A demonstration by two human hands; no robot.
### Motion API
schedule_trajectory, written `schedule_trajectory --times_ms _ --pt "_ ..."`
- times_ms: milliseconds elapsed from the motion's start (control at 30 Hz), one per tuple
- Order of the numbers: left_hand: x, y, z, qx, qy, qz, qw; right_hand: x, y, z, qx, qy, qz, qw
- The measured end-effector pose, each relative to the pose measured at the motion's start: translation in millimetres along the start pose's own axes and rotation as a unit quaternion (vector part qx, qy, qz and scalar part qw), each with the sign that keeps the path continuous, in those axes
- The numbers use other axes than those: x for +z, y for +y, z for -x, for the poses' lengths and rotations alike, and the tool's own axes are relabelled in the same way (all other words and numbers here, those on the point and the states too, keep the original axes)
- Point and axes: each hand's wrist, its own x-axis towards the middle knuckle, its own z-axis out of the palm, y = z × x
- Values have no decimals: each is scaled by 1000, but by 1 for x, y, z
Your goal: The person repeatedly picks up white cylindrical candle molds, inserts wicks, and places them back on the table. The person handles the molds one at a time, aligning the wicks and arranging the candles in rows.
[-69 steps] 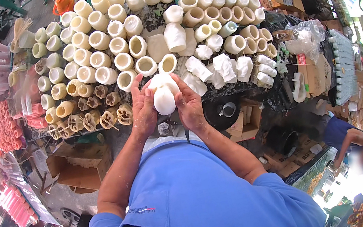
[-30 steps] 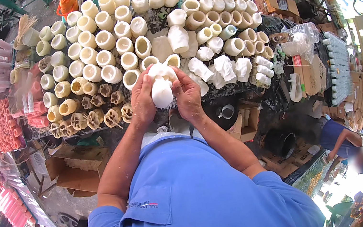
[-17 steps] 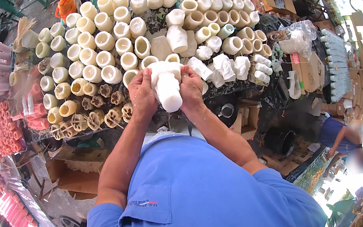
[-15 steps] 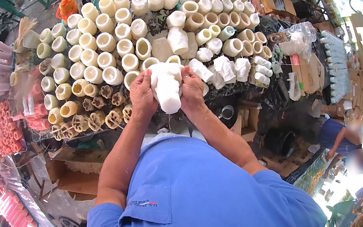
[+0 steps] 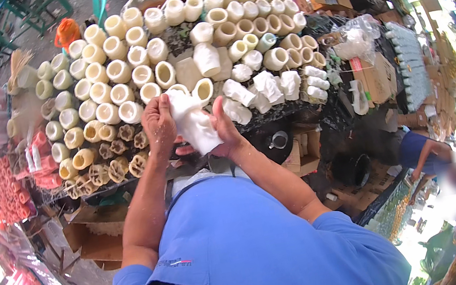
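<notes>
Between my hands, over the near edge of the table, is a lumpy white waxy piece [image 5: 196, 126], tilted with its narrower end toward me. Its exact kind does not show. My left hand [image 5: 160, 125] grips its upper left side, thumb raised along it and fingers curled. My right hand [image 5: 226, 129] cradles the lower right side, thumb up and fingers partly hidden behind it. Just beyond stand hollow cream wax cups [image 5: 203, 90] and a taller white wax piece [image 5: 206, 59]. Several crumpled-looking white pieces [image 5: 267, 87] lie right of my hands.
Rows of cream wax cups [image 5: 118, 71] cover the table. Pink cylinders [image 5: 4, 188] are stacked at the left. An open cardboard box [image 5: 95, 236] sits below the table's left side; plastic wrap [image 5: 357, 37] lies at the right. Another person [image 5: 422, 151] bends at the lower right.
The white piece has turned from upright to slanting, its lower end swinging right and toward me. My right hand has moved down along its side. The view has shifted slightly.
</notes>
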Motion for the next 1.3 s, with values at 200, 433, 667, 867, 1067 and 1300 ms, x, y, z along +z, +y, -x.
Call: schedule_trajectory --times_ms 200,433,667,867,1067,1300 --pt "-17 29 -23 222 -71 -250 940 16 -43 25 124 -96 182 971" --pt "-58 29 -75 128 16 -167 978 -24 -82 117 -90 113 106 984" --pt "-28 -18 12 -9 -7 -104 994 -132 -116 188 -316 448 297 782" --pt "4 -44 54 -47 -50 -243 968 -196 -67 154 -382 497 93 774" --pt "11 -52 60 -66 -55 -239 967 -220 -103 119 -422 649 80 628" --pt "10 -54 70 -65 -62 -276 957 -221 -127 117 -361 684 185 606"
